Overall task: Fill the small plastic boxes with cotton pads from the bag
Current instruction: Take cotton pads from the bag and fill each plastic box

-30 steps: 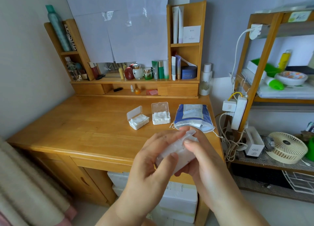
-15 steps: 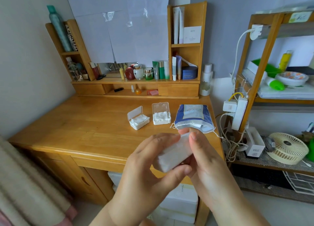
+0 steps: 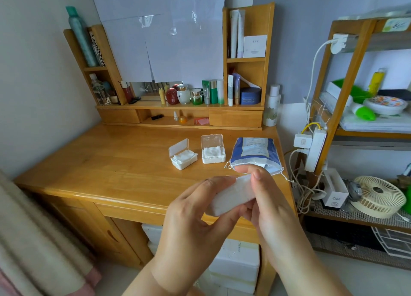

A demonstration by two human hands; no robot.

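Above the desk's front edge I hold a white stack of cotton pads between both hands. My left hand grips its near end, thumb beneath and fingers over the top. My right hand pinches its far end from the right. Two small plastic boxes stand on the wooden desk with lids up: the left box and the right box, each with white pads inside. The blue and white bag lies to their right, its mouth facing me.
A shelf unit with cosmetic bottles and jars lines the desk's back. A white bottle stands at the back right corner. Right of the desk are a power strip with cables, a wooden rack and a small fan. White boxes sit under the desk.
The pad stack has turned from crumpled between my palms to a flat block held endwise. My hands shifted slightly; the boxes and bag have not moved.
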